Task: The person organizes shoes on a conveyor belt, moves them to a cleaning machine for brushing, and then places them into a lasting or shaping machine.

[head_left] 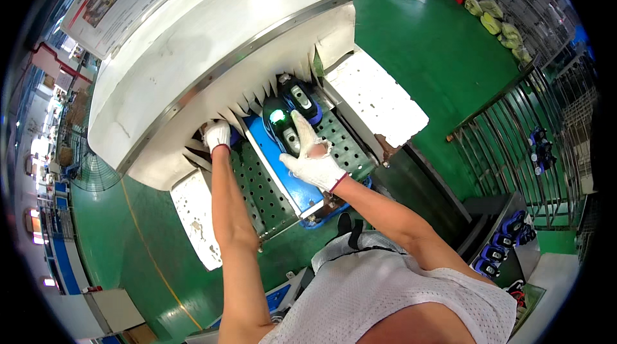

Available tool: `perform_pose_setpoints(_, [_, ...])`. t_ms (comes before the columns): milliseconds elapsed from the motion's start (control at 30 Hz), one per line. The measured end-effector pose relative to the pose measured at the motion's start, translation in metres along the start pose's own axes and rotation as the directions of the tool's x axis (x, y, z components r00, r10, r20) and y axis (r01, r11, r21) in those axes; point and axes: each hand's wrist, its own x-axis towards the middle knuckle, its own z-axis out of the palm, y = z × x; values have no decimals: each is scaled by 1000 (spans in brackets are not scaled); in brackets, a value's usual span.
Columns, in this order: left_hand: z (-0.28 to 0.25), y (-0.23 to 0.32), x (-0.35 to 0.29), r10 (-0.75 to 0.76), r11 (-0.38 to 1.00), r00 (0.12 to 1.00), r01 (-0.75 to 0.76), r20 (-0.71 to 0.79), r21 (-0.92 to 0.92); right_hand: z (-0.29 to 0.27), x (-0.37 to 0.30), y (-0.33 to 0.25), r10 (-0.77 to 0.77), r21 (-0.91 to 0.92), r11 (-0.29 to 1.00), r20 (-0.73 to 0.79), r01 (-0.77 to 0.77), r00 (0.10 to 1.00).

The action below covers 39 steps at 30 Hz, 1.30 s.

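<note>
At the curtained machine mouth, right side: two black shoes sit side by side, the near shoe (283, 130) just right of a blue divider strip (301, 195), the far shoe (301, 96) beyond it; pale insoles show, and a bright greenish light falls on the near one.
Right hand: the gloved right hand (318, 169) is spread, thumb apart, one finger stretched along the near shoe; it grips nothing, and contact cannot be told. Skin shows through a gap in the glove.
Left hand: the gloved left hand (219, 134) reaches under the slit curtain (295, 60); its fingers are hidden, so their opening and any hold cannot be told. A dark blue shape is just right of it.
Perforated bed: green plates (256, 180) full of holes flank the divider.
Notice board: a red-edged printed sheet (125, 3) with a photograph stands on the white hood (238, 16), far left; its print is too small to read.
Rack: a barred metal rack (498, 144) at right holds dark shoes (541, 150).
Near-right holder: several black-and-blue shoes (498, 251) in a row.
Sacks: yellowish bags (504, 30), far right, contents hidden.
</note>
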Motion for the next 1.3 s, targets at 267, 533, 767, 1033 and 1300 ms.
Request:
perform_pose_setpoints(267, [-107, 63, -207, -317, 501, 919, -49, -236, -864, -36, -5, -19, 346, 552, 782, 4, -290, 938])
perform_pose_setpoints(533, [-69, 63, -262, -235, 565, 919, -135, -316, -814, 108, -24, -44, -135, -326, 918, 280, 226, 950])
perform_pose_setpoints(767, [-40, 56, -234, -349, 346, 937, 99, -30, -933, 28, -6, -48, -102, -49, 988, 501, 145, 859])
perform_pose_setpoints(1033, [-15, 57, -214, -527, 538, 837, 194, -147, -820, 47, 105, 44, 85, -661, 677, -364, -322, 927])
perform_pose_setpoints(1300, [-16, 18, -173, -325, 685, 809, -157, -491, -712, -57, -12, -20, -283, -333, 899, 59, 286, 957])
